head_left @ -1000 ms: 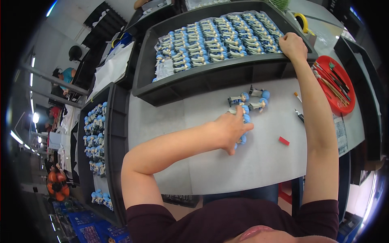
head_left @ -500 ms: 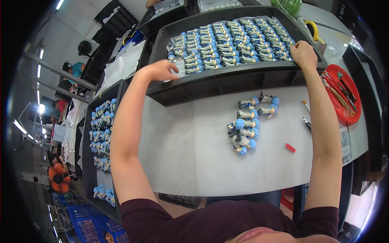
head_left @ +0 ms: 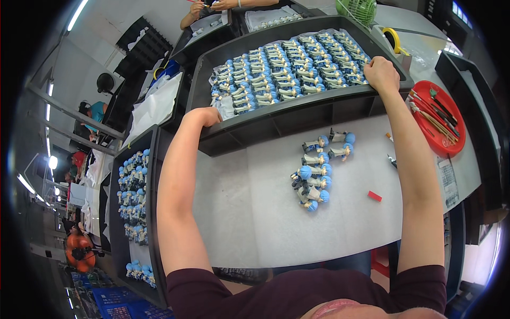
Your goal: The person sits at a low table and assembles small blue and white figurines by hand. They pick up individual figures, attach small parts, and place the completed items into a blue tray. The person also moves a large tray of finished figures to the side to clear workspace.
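Note:
A big black tray (head_left: 297, 114) with rows of small blue-haired figurines (head_left: 287, 69) stands raised at the back of the grey table (head_left: 255, 218). My left hand (head_left: 208, 116) grips the tray's near left corner. At the near right corner my right hand (head_left: 381, 73) is closed on the rim. Several more figurines (head_left: 317, 170) lie loose in a cluster on the table in front of the tray, between my arms.
A second black tray (head_left: 121, 212) of figurines sits on my left. A round red dish (head_left: 458, 139) with brushes and tools is at the right. A small red piece (head_left: 375, 196) lies near the loose figurines. Other people work at the far benches.
My left hand left the loose figurines on the table, rose to the tray's left corner and now grips it. My right hand stays on the right corner.

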### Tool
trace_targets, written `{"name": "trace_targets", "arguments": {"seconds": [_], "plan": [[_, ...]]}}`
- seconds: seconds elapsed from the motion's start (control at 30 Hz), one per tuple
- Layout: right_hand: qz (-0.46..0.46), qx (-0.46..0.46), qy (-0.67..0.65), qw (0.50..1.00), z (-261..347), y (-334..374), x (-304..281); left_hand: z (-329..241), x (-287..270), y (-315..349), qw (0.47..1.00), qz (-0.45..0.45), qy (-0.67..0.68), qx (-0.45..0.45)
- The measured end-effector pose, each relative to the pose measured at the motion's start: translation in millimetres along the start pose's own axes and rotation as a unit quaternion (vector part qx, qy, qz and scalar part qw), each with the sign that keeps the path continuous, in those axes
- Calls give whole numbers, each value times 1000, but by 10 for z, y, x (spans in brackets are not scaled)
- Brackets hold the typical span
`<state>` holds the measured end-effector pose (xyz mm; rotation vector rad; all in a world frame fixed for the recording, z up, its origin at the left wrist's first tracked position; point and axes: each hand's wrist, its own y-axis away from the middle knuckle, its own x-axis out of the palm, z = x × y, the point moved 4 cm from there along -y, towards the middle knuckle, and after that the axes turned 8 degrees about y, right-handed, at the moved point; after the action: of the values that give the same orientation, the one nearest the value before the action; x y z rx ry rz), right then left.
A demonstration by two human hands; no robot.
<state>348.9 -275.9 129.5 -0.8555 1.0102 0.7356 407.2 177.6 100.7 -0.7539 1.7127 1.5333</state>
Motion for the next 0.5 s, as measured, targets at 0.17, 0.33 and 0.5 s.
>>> {"name": "trace_targets", "arguments": {"seconds": [0.17, 0.33, 0.5], "plan": [[5, 9, -3, 1000, 10, 39, -54, -139, -37, -8, 1000, -1, 24, -17], [8, 3, 1, 1000, 33, 21, -25, -153, -53, -14, 1000, -7, 13, 8], [-8, -1, 6, 1000, 18, 12, -15, -188, -418, 31, 996, -86, 27, 1]]}}
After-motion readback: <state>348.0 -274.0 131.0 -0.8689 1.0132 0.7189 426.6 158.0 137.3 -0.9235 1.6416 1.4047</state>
